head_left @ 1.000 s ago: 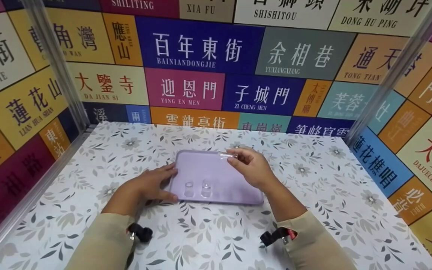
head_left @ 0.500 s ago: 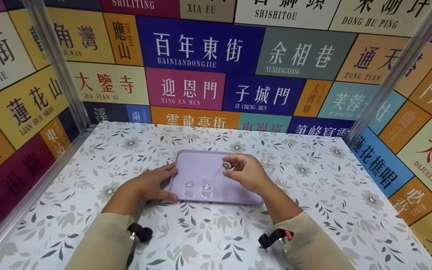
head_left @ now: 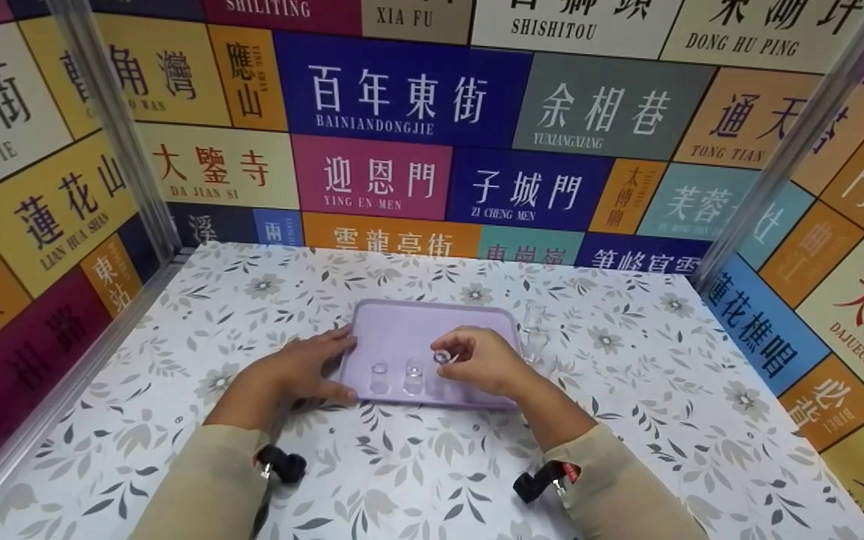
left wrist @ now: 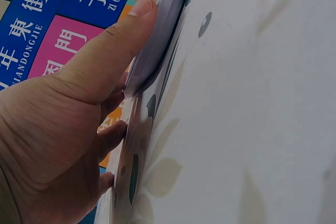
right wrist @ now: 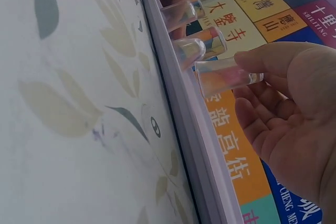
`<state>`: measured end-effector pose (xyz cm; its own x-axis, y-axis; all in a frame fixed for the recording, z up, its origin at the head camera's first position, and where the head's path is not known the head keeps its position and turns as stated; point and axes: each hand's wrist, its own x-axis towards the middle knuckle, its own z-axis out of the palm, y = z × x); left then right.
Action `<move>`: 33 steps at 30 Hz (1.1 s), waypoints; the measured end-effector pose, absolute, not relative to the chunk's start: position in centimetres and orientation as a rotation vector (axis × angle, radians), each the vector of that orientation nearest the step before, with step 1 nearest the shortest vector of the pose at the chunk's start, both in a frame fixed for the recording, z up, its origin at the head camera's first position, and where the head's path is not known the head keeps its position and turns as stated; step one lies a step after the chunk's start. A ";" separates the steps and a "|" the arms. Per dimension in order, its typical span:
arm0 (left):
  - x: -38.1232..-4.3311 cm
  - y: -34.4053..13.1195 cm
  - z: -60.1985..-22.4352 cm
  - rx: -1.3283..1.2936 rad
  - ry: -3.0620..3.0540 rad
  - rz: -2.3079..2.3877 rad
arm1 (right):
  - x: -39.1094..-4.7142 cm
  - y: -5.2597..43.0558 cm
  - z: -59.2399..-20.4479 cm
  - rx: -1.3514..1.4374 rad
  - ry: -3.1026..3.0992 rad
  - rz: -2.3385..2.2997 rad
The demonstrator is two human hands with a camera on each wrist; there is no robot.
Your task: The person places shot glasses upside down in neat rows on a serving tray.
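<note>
A small clear shot glass [right wrist: 223, 77] is pinched between the thumb and fingers of my right hand [head_left: 481, 364]. In the right wrist view one end of this glass is close to the rim of the lilac tray [head_left: 402, 319]. Two more clear glasses, a left one [head_left: 379, 377] and a middle one [head_left: 414, 376], stand on the tray near its front edge, in a row with the held one. My left hand [head_left: 301, 367] rests at the tray's left end. Its thumb [left wrist: 113, 51] touches the rim by the front corner, and the other fingers lie along the left side.
Clear glassware [head_left: 535, 337] stands on the table just beyond the tray's right edge, partly hidden by the right hand. A floral white cloth [head_left: 432, 472] covers the table. Panels with printed signs [head_left: 402, 97] rise behind and on both sides.
The right hand has carried the shot glass from the tray's back right edge forward and left, down beside the two standing glasses. The left hand stays at the tray's left end.
</note>
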<state>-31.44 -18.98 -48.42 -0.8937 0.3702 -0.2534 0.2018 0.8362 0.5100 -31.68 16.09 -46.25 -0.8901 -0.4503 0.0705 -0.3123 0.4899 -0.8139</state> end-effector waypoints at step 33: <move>-31.7 -19.0 -48.7 0.445 2.691 0.670 | -31.5 16.2 -46.2 -0.682 2.536 -1.351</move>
